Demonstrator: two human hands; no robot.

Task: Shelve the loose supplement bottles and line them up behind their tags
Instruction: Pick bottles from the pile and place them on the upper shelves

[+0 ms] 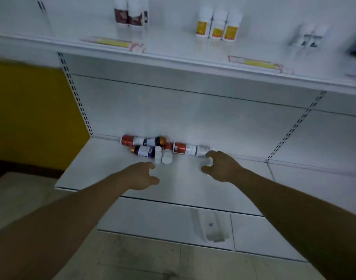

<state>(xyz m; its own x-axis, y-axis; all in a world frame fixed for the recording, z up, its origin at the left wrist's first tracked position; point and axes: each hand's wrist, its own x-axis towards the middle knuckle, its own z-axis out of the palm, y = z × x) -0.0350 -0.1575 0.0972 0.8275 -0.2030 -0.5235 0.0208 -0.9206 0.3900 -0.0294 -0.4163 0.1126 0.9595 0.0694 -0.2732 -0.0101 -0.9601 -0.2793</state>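
Note:
Several loose supplement bottles lie in a heap at the back of the lower shelf point(116, 178): a red-labelled bottle point(130, 140), two purple-labelled bottles with orange caps point(154, 141) point(143, 151), two small white bottles point(166, 156), and another red-labelled bottle point(183, 148). My left hand point(140, 175) hovers just in front of the heap with its fingers loosely curled and holding nothing. To the right of the heap, my right hand point(220, 167) curls round a blurred white bottle point(206, 163).
The upper shelf point(173, 57) carries upright dark-labelled bottles point(128, 16), yellow-labelled bottles point(217, 27) and grey-labelled bottles point(309, 38). Yellow price tags point(112, 42) point(258, 63) sit along its front edge. A yellow wall point(31, 110) is at the left, tiled floor below.

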